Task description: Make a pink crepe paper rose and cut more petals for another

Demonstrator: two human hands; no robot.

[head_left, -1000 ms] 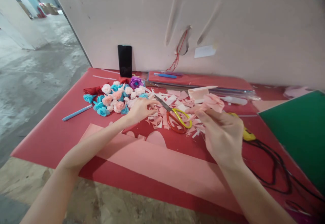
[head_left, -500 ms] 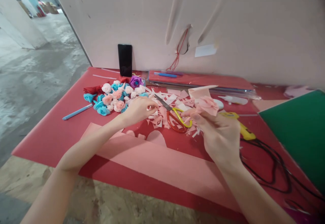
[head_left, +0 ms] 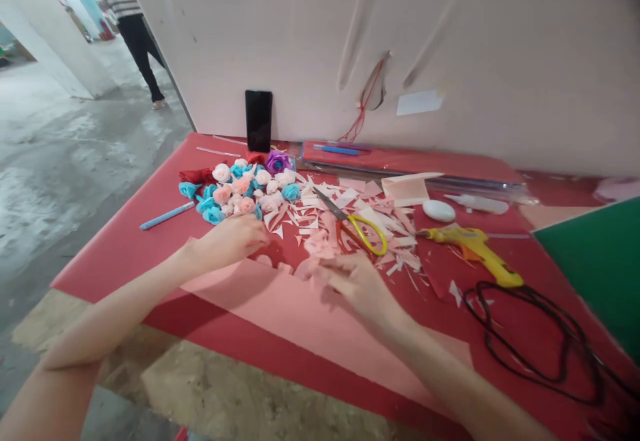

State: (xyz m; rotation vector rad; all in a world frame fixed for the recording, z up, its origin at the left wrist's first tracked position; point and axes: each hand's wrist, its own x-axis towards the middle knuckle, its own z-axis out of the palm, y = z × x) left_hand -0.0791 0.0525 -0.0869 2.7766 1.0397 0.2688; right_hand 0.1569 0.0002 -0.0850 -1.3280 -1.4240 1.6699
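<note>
My right hand (head_left: 353, 284) pinches a pink paper flower (head_left: 320, 246) low over the table's middle, beside a pink paper cutout (head_left: 303, 268). My left hand (head_left: 233, 240), fingers curled together, hovers just in front of the pile of paper roses (head_left: 233, 196). Whatever may lie between its fingertips is hidden. Two small pink paper pieces (head_left: 285, 268) sit between the hands. Scissors (head_left: 340, 213) with a yellow and an orange handle lie on the pink and white paper scraps (head_left: 307, 216). A long pink paper strip (head_left: 300, 321) runs beneath both wrists.
At right lies a yellow glue gun (head_left: 473, 244) with a looped black cord (head_left: 543, 378). Behind it are a white oval object (head_left: 439, 210) and a green board (head_left: 600, 254). A phone (head_left: 259, 121) leans on the back panel. A person (head_left: 133, 34) in stripes is at far left.
My right hand has moved left and down with the pink flower, uncovering the glue gun. My left hand has drawn back left and lower. The view has shifted, and a person has appeared behind.
</note>
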